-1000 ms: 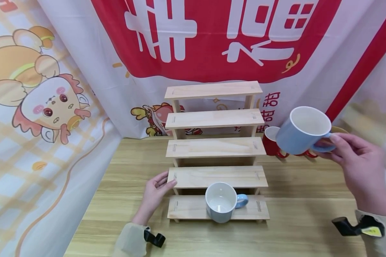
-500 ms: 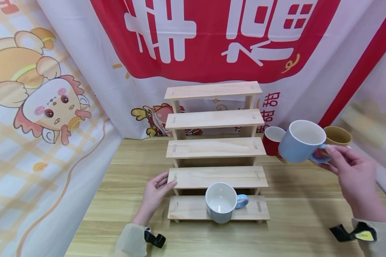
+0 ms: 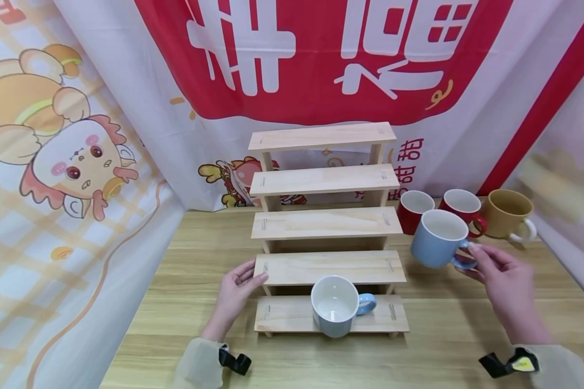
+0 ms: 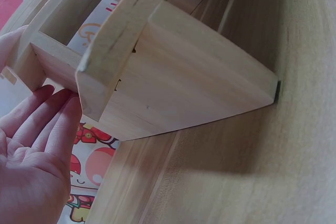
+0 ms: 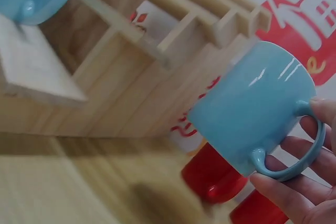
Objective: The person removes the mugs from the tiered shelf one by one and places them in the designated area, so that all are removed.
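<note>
A stepped wooden display stand (image 3: 326, 223) rises in tiers in the middle of the head view. My left hand (image 3: 237, 287) holds the left end of its second tier from the bottom. In the left wrist view the fingers (image 4: 55, 116) lie against the wood from below. On the lowest tier stands a blue mug (image 3: 336, 307), handle to the right. My right hand (image 3: 503, 283) pinches the handle of a second blue mug (image 3: 435, 243), held slightly tilted in the air right of the stand. The right wrist view shows thumb and fingers round that blue handle.
Two red mugs (image 3: 410, 219) and a mustard-yellow mug (image 3: 508, 213) stand on the wooden table (image 3: 199, 232) at the back right, partly behind the held mug. A printed cloth (image 3: 214, 135) hangs behind the stand.
My right hand has brought the held blue mug down and to the left, nearer the stand, uncovering the red and yellow mugs behind. The left hand has stayed in place.
</note>
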Demonstrator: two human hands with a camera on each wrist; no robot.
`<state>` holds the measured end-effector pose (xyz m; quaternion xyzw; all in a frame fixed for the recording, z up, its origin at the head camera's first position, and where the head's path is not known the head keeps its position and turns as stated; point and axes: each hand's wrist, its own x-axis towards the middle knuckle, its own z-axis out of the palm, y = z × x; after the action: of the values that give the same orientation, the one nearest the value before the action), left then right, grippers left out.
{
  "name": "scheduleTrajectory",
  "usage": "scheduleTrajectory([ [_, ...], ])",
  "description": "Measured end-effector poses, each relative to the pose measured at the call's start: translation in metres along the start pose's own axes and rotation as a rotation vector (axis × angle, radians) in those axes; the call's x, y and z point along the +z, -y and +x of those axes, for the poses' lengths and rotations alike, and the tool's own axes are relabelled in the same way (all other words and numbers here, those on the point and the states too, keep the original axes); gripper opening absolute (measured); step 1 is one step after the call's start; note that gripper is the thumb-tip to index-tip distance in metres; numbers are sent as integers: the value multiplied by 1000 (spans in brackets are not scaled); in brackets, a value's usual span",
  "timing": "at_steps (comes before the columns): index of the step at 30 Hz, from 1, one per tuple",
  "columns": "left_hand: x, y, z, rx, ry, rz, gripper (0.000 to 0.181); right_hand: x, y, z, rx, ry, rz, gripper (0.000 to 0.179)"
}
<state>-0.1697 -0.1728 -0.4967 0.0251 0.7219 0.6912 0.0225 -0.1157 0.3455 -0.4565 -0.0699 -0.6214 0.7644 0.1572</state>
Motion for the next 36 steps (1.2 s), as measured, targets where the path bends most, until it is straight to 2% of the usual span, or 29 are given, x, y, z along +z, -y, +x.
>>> scheduleTrajectory([
  [5, 1, -1, -1, -2, -2, 1, 57, -2, -18, -2, 11, -36, -26, 18],
  [10, 1, -1, -1, -8, -6, 7, 57, -4, -29, -1, 57, -89, -67, 14],
  [21, 1, -2, -1, -11, -1, 3, 57, -10, -47, 0, 125, -131, -106, 22],
  [27, 1, -2, -1, -9, -5, 6, 57, -6, -52, -2, 152, -179, -39, 24],
  [32, 1, -2, -1, -2, -8, 18, 57, -5, -54, -2, 176, -189, 2, 29],
  [36, 0, -2, -1, -5, -7, 19, 56, -6, -58, -5, 190, -195, 38, 26],
])
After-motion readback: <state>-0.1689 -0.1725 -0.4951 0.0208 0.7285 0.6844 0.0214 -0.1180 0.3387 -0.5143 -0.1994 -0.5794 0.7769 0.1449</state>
